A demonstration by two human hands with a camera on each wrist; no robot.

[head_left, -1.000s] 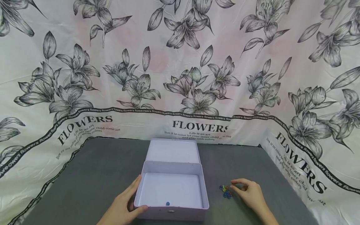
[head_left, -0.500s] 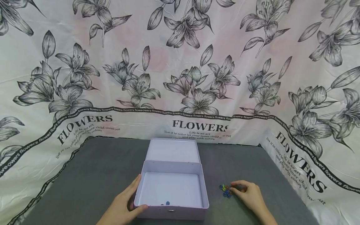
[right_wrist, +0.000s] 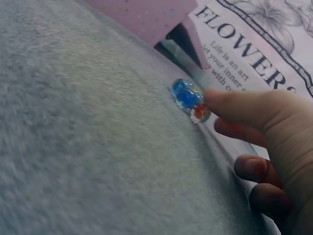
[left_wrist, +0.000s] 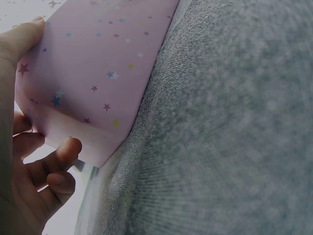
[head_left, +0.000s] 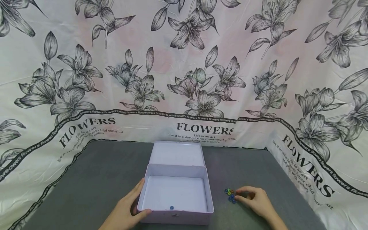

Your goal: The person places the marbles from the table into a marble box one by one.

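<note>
A pale lilac box with a raised lid stands in the middle of the table; small stars cover its pink side in the left wrist view. My left hand grips its front left corner, thumb over the front rim. Inside lies a blue marble near the front wall, which may hide others. To the right of the box, several glass marbles sit in a cluster. My right hand has thumb and forefinger slightly apart at the cluster, beside a red and clear marble.
Dark grey cloth covers the table. A white flower-printed curtain hangs behind and along both sides. The open lid leans back towards it. In the right wrist view, the box's pink side lies beyond the marbles.
Half a second ago a second blue marble showed by the box's front wall; now one is visible. My right hand has shifted slightly down, its thumb and forefinger wider apart. My left hand stays put.
</note>
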